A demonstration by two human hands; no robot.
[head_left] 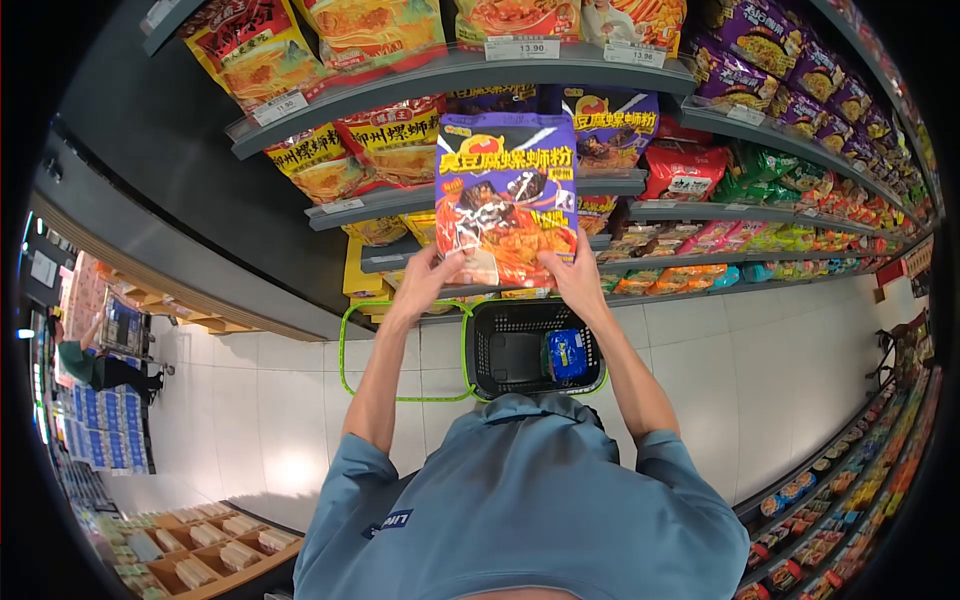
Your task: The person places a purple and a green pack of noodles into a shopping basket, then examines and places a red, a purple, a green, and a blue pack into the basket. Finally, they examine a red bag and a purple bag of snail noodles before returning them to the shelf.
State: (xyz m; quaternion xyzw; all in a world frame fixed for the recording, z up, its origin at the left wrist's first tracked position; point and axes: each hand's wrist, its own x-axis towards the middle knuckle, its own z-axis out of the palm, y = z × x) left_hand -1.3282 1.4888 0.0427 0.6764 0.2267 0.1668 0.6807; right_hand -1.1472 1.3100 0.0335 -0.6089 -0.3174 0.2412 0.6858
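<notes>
Both hands hold up a purple and orange bag of rice noodles, its printed front turned toward me. My left hand grips the lower left corner, thumb on the front. At the lower right corner, my right hand pinches the bag the same way. The fingers behind the bag are hidden. Beneath my hands a black shopping basket with green handles rests on the floor. Inside it lies a blue package. A similar purple bag stands on the shelf just behind, to the right.
Curved grey shelves ahead carry several rows of noodle bags with price tags. More packed shelves line the lower right. Wooden bins stand at lower left. A person in a green top is far off at left, near a cart.
</notes>
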